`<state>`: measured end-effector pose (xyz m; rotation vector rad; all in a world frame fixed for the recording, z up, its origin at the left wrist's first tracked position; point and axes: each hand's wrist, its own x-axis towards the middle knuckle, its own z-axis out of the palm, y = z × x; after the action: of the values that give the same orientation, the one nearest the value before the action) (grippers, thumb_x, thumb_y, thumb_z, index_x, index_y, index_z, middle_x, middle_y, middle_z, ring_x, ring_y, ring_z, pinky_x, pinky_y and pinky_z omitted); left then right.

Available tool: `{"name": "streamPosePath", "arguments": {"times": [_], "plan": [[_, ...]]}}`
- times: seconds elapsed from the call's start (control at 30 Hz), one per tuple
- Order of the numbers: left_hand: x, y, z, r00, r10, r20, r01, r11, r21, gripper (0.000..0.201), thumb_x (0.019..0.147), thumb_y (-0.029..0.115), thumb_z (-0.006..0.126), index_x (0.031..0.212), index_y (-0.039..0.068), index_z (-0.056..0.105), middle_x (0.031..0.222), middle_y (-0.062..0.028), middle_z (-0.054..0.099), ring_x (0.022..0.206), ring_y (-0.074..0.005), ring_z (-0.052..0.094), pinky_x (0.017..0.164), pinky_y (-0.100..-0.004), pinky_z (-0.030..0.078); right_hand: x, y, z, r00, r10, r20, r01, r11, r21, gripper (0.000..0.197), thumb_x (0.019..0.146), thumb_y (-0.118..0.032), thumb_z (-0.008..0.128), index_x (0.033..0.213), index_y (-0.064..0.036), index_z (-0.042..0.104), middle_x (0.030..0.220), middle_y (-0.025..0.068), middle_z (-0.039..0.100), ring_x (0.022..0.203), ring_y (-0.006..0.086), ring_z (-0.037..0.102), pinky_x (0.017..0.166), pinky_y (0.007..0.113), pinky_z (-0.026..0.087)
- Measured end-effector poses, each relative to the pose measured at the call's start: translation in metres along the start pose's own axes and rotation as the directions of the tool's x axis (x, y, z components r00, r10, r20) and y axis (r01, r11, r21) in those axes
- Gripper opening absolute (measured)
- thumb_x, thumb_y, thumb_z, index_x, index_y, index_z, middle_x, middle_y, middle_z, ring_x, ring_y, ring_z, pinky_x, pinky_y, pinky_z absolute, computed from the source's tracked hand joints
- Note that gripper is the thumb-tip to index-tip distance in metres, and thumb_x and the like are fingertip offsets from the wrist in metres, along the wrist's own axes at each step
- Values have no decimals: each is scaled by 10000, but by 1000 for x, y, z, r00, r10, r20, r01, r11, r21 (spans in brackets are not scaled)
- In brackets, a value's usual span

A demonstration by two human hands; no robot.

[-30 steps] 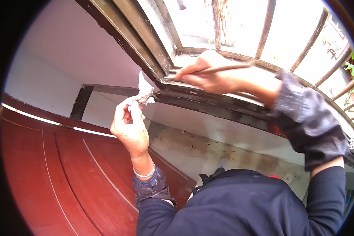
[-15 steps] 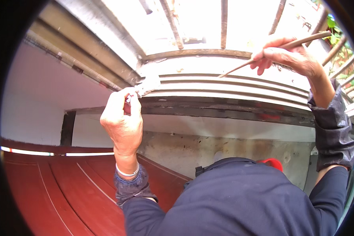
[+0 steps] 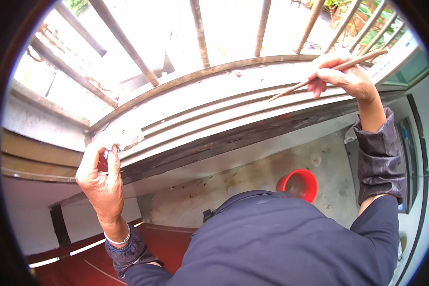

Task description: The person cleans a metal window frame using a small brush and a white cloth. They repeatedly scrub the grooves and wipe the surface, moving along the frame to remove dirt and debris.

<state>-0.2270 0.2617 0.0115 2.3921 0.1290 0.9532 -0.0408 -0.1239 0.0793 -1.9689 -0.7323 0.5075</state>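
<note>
My left hand [image 3: 100, 183] is raised at the left end of the window track [image 3: 209, 116], thumb and fingers pinched on a crumpled white rag [image 3: 130, 138]. Whether it is cloth or paper is too washed out to tell. The rag lies against the track's corner. My right hand [image 3: 344, 78] is closed round a thin wooden stick [image 3: 291, 89], gripped much like a pen. Its tapered tip points down and left, close above the grooves of the track, and the thick end sticks out past my hand to the upper right.
Brown window bars [image 3: 199, 33] stand beyond the sill [image 3: 190, 93], with bright light and plants behind. Below the track are a dark ledge [image 3: 224, 148] and a stained grey floor [image 3: 214, 183]. A red bucket [image 3: 311, 187] stands there; a dark red surface [image 3: 152, 245] lies lower left.
My view has turned, so the track now slants and the red bucket shows fully. Both hands keep their holds on the rag and the stick.
</note>
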Motion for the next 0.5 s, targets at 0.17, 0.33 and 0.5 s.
{"name": "streamPosePath", "arguments": {"times": [0.17, 0.33, 0.5], "plan": [[27, 33, 38, 977, 187, 104, -183, 982, -48, 45, 795, 3, 616, 825, -25, 598, 597, -38, 489, 519, -80, 435, 485, -222, 347, -43, 39, -43, 981, -17, -192, 9, 999, -43, 280, 859, -192, 548, 946, 60, 634, 783, 142, 657, 666, 171, 646, 611, 251, 511], [59, 87, 104, 892, 214, 399, -191, 977, -97, 141, 855, 145, 588, 913, 23, 627, 571, -46, 555, 477, -108, 487, 473, -257, 386, -61, 65, -57, 938, -176, -298, 191, 981, 24, 264, 880, -177, 525, 950, 54, 633, 798, 138, 658, 656, 171, 641, 618, 255, 513], [96, 99, 192, 750, 396, 530, -407, 908, -103, 178, 868, 193, 548, 877, 21, 593, 748, -107, 609, 677, -214, 594, 618, -339, 469, -38, 98, -58, 917, -211, -337, 257, 962, 97, 241, 894, -142, 504, 963, 58, 620, 813, 141, 656, 657, 167, 639, 626, 247, 514]]}}
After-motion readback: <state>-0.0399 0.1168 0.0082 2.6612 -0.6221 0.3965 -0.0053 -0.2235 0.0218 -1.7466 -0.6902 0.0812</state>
